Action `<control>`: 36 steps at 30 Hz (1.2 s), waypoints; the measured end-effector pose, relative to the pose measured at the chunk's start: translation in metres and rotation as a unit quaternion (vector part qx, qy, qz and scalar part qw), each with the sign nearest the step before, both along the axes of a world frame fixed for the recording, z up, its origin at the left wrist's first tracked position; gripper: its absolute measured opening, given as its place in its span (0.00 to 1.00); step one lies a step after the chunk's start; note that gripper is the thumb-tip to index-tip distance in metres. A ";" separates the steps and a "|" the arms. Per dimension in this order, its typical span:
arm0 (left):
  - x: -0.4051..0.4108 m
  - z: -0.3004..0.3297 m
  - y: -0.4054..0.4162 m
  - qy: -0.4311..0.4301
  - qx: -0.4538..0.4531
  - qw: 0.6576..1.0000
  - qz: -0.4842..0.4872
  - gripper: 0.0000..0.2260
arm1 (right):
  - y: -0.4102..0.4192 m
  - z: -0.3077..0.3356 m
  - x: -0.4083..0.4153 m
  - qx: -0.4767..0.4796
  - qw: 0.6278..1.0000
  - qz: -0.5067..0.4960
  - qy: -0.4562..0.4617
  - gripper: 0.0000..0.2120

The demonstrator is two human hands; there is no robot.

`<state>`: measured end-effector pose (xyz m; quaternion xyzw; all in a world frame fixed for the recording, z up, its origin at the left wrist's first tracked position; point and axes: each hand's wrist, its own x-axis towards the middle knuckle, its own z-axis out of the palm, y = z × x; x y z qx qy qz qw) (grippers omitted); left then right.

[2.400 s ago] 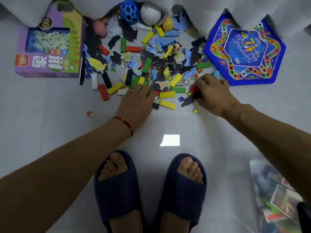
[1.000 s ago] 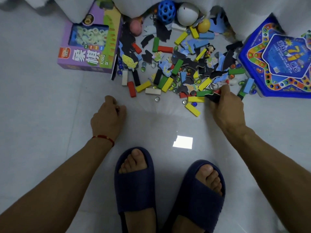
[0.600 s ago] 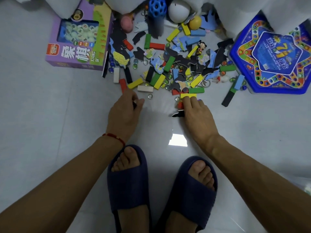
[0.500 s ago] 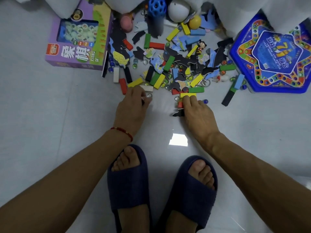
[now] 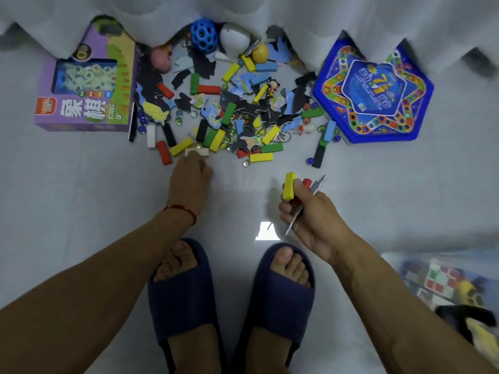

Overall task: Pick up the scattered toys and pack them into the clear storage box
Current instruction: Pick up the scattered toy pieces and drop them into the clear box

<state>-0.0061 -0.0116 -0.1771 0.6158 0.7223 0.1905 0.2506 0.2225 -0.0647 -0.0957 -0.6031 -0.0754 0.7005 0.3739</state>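
A pile of scattered toys (image 5: pixel 232 114) lies on the floor ahead: coloured wooden blocks, dark puzzle pieces, marbles, balls and a small figure. My left hand (image 5: pixel 189 179) rests at the pile's near edge, its curled fingertips touching a cream block (image 5: pixel 197 151); whether they grip it is hidden. My right hand (image 5: pixel 310 211) is lifted off the floor and closed on a yellow block (image 5: pixel 289 186), a red block (image 5: pixel 306 182) and a flat grey puzzle piece (image 5: pixel 303 209). The clear storage box (image 5: pixel 445 282), with toys inside, stands at the lower right beside my right forearm.
A purple game box (image 5: pixel 83 103) lies left of the pile and a blue star-shaped board game (image 5: pixel 372 95) right of it. A white curtain (image 5: pixel 243 12) hangs behind. My feet in dark blue slippers (image 5: pixel 183 292) stand between my arms.
My right hand has lifted from the pile's edge and drawn back to the right, holding the yellow block, red block and puzzle piece. My left hand stayed at the cream block.
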 end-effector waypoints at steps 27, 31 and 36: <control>0.325 0.343 -0.072 -0.273 -0.465 0.812 -0.225 0.25 | -0.207 0.229 0.240 0.034 0.899 -0.402 -0.168 0.15; 0.231 0.305 -0.009 -0.221 -0.374 0.886 -0.160 0.09 | -0.154 0.217 0.192 0.124 0.915 -0.259 -0.283 0.10; 0.122 0.227 0.023 -0.175 -0.271 0.947 -0.010 0.06 | -0.058 0.144 0.109 0.138 0.908 0.057 -0.391 0.07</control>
